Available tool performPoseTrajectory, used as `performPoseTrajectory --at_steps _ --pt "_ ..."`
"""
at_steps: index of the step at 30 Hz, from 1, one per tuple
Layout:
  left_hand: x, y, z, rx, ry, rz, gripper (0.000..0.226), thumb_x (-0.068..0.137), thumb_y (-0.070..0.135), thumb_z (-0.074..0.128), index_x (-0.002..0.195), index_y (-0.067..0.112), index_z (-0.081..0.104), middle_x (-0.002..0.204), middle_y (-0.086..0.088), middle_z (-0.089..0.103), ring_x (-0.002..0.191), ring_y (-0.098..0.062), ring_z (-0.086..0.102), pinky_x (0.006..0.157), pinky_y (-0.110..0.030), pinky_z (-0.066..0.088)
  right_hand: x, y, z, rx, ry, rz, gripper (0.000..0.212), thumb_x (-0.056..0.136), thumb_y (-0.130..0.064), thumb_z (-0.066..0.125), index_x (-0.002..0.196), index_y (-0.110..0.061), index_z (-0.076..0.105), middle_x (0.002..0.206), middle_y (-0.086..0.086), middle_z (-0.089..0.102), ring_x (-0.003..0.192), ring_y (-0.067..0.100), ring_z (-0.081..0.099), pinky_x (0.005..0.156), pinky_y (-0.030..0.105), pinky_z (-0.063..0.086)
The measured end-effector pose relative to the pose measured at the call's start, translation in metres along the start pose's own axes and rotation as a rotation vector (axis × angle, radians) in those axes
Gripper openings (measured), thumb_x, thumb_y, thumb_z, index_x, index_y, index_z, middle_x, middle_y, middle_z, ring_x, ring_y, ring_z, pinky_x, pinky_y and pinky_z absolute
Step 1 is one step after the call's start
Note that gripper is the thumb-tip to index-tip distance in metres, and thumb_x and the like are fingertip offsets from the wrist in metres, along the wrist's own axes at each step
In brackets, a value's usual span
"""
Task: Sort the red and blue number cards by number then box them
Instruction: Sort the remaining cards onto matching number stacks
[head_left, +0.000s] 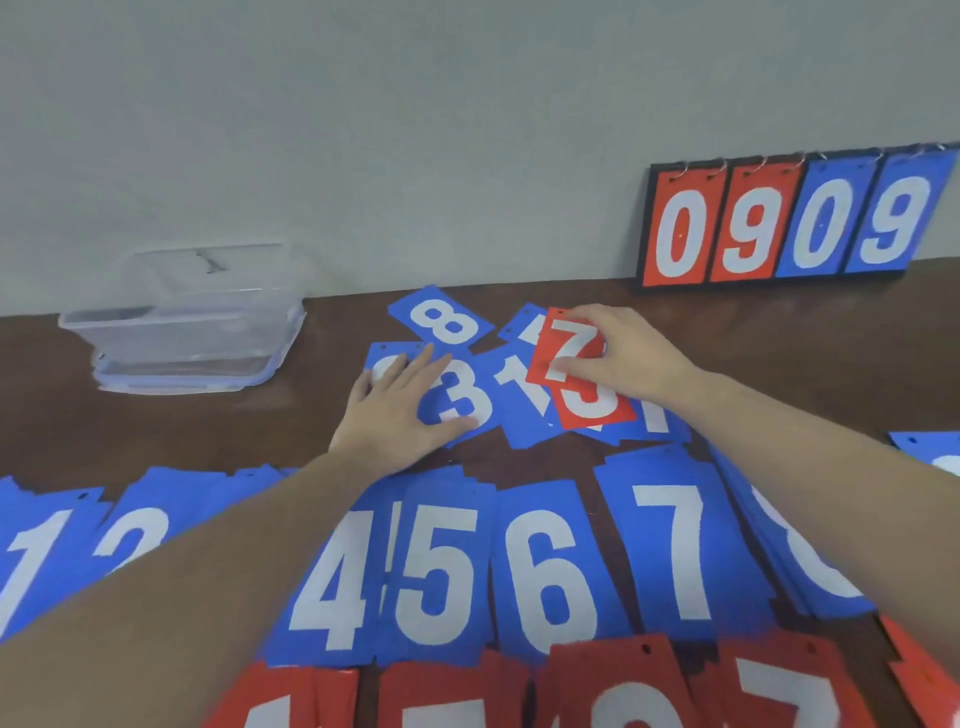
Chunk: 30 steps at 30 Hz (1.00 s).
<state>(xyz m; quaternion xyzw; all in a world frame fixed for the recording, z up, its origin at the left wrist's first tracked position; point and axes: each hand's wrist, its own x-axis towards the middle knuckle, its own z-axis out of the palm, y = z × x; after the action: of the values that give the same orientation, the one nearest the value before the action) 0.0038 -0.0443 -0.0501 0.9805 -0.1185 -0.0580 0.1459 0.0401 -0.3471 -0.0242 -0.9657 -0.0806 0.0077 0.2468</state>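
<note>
Red 7 card (566, 345) sits pinched in the right hand (631, 351), thumb on its face and fingers curled over its far edge, so the card lies just left of the palm, tilted, atop the loose heap in the middle of the table (182, 431). Under it, partly covered, lies another red card (592, 408) whose digit is half hidden. The left hand (397, 410) rests flat with straight, spread fingers on the blue 3 card (460, 400), its fingertips reaching a further blue card (384, 358) with an unreadable number. Between the two hands lies a blue 1 card (522, 400), and beyond the left fingertips a blue 8 card (441, 317) lies tilted, just apart from the pinched card. Nearer the person, a row of blue stacks runs left to right: 1 (31, 551), 2 (140, 525), 4 (332, 571), 5 (436, 571), 6 (550, 577), 7 (675, 551), then one more (810, 561) cut by the right forearm. Red stacks (623, 686) line the near edge below them. Well to the left of the hands stands a clear plastic box (187, 332), against the wall. At the far right a scoreboard (789, 223) leans on the wall, showing red 0 9 and blue 0 9.
</note>
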Motion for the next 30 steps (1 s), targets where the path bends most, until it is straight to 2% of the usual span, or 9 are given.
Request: performPoseTrajectory --at_steps 4,7,10,14,20,23,25,28,30 --pt "0.000 0.000 0.001 -0.032 -0.006 -0.041 0.091 0.079 0.086 0.042 0.156 0.049 0.010 0.165 0.019 0.015 0.152 0.000 -0.006 0.125 -0.041 -0.007 0.014 0.013 0.012 -0.126 -0.065 0.045 0.098 0.076 -0.081 0.060 0.156 -0.037 0.025 0.159 -0.002 0.037 0.150 0.022 0.028 0.124 0.050 0.020" --pt "0.002 -0.004 0.003 -0.082 0.029 -0.066 0.089 0.077 0.089 0.042 0.153 0.055 0.011 0.166 0.008 0.019 0.152 -0.001 -0.004 0.125 -0.040 -0.008 0.012 0.018 0.019 -0.126 -0.001 0.022 0.095 0.078 -0.083 0.056 0.155 -0.036 0.026 0.156 -0.004 0.043 0.147 0.019 0.034 0.125 0.048 0.009" --pt "0.002 -0.003 0.003 -0.122 0.049 -0.065 0.082 0.081 0.082 0.048 0.152 0.053 0.020 0.164 0.008 0.022 0.152 0.000 0.000 0.124 -0.038 -0.009 0.007 0.014 0.019 -0.113 0.032 0.001 0.083 0.084 -0.072 0.059 0.152 -0.034 0.030 0.146 -0.003 0.053 0.136 0.020 0.049 0.125 0.046 0.013" --pt "0.001 -0.002 0.003 -0.105 0.119 -0.010 0.074 0.085 0.076 0.051 0.150 0.047 0.032 0.155 0.013 0.039 0.149 -0.003 0.018 0.124 -0.037 0.003 0.004 0.015 0.021 -0.100 0.082 -0.029 0.076 0.085 -0.070 0.062 0.147 -0.039 0.032 0.132 -0.003 0.062 0.117 0.020 0.060 0.113 0.042 0.040" --pt "-0.002 0.004 0.000 -0.084 0.164 0.015 0.059 0.088 0.068 0.055 0.142 0.044 0.045 0.133 0.021 0.056 0.133 -0.009 0.041 0.119 -0.038 0.016 0.000 0.017 0.024 -0.095 0.116 -0.108 0.075 0.088 -0.059 0.067 0.149 -0.039 0.029 0.128 -0.012 0.066 0.122 0.016 0.057 0.113 0.040 0.037" --pt "-0.005 0.007 0.000 -0.114 0.210 0.009 0.054 0.088 0.062 0.061 0.138 0.042 0.051 0.128 0.020 0.061 0.124 -0.010 0.047 0.113 -0.035 0.019 -0.002 0.017 0.025 -0.098 0.148 -0.184 0.062 0.094 -0.048 0.063 0.148 -0.038 0.034 0.116 -0.014 0.069 0.117 0.015 0.058 0.111 0.038 0.037" --pt "-0.007 0.011 0.000 -0.157 0.251 0.008 0.051 0.089 0.056 0.065 0.136 0.038 0.054 0.124 0.016 0.064 0.120 -0.011 0.049 0.109 -0.030 0.021 -0.002 0.017 0.023 -0.108 0.161 -0.205 0.067 0.093 -0.053 0.063 0.150 -0.037 0.033 0.119 -0.013 0.068 0.119 0.016 0.056 0.111 0.038 0.036" --pt "-0.012 0.019 -0.004 -0.245 0.282 -0.003 0.050 0.088 0.048 0.072 0.134 0.034 0.057 0.117 0.008 0.066 0.117 -0.012 0.052 0.105 -0.026 0.024 -0.002 0.015 0.024 -0.112 0.164 -0.130 0.096 0.077 -0.080 0.060 0.154 -0.038 0.022 0.141 -0.007 0.056 0.131 0.019 0.050 0.116 0.045 0.032" --pt "-0.014 0.023 -0.010 -0.280 0.313 0.002 0.052 0.086 0.044 0.075 0.134 0.032 0.057 0.115 0.009 0.066 0.118 -0.013 0.051 0.104 -0.025 0.027 -0.001 0.014 0.023 -0.078 0.124 -0.077 0.105 0.071 -0.088 0.057 0.155 -0.041 0.016 0.148 -0.004 0.051 0.136 0.022 0.048 0.119 0.047 0.029"
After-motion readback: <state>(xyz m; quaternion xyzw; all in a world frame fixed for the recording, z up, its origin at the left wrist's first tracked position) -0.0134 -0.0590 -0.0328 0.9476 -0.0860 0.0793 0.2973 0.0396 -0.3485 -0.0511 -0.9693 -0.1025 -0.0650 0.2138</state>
